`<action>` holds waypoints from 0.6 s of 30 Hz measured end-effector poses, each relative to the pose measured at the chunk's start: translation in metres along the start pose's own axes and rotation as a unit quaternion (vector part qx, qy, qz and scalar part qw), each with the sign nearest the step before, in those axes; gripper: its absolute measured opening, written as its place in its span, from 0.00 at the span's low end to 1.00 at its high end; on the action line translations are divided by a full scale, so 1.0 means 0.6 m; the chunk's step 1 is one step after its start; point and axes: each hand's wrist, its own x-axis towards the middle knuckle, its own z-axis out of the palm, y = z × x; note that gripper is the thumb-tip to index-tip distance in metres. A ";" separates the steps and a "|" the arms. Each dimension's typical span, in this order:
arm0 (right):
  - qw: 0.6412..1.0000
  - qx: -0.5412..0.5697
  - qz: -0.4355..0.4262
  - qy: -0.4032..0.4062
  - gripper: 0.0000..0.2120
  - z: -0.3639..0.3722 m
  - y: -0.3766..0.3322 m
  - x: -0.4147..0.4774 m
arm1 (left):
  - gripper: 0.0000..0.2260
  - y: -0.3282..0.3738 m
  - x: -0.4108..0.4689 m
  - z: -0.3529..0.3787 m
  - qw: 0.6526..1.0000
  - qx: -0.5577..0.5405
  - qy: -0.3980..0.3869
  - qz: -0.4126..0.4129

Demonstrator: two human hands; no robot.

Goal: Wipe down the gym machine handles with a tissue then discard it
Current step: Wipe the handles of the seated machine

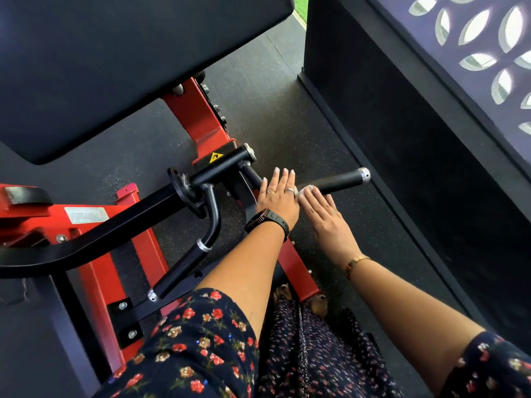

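Speckled dark rubber flooring [310, 122] runs under a gym machine with a red frame [201, 116]. On it, the right hand [324, 216] lies flat with straight fingers, pressing a small white tissue [305, 191] onto the black side handle [342, 180]; no finger curls round the bar. The left hand [277, 196], also flat and straight-fingered, rests across the same handle just inboard, beside the tissue.

From the tissue, the handle's long axis runs out to the person's right and ends at a silver end cap [364, 174]. The bare grip length lies on that side, so an outward wipe would probably fall to the right hand, which is nearer. The tissue shows only as a crumpled white wad, mostly hidden under the fingertips. A second handle [181, 268] points down toward the person, well apart and closer to the left arm
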 end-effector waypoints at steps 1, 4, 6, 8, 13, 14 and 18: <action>1.000 -0.002 -0.003 0.002 0.35 -0.003 0.002 0.005 | 0.26 0.000 0.000 0.000 1.000 0.003 0.001 0.000; 1.000 0.000 0.002 0.015 0.25 -0.017 -0.007 0.047 | 0.26 -0.002 0.002 0.003 1.000 0.005 0.002 -0.002; 0.999 0.011 0.034 0.012 0.25 -0.027 -0.019 0.080 | 0.26 -0.001 0.005 0.003 1.000 0.008 -0.001 -0.004; 0.998 0.013 0.060 -0.009 0.27 -0.031 -0.032 0.097 | 0.26 -0.001 0.008 0.003 1.000 0.011 -0.009 -0.006; 0.998 0.052 0.027 0.017 0.25 -0.031 -0.034 0.045 | 0.25 -0.010 0.013 0.007 1.000 -0.026 -0.008 0.001; 0.998 0.055 0.028 0.014 0.26 -0.032 -0.034 0.036 | 0.26 -0.011 0.013 0.007 1.000 -0.027 -0.007 0.001; 1.000 -0.001 0.010 -0.024 0.25 -0.040 -0.014 0.053 | 0.28 -0.004 0.004 0.004 0.999 -0.038 0.011 0.002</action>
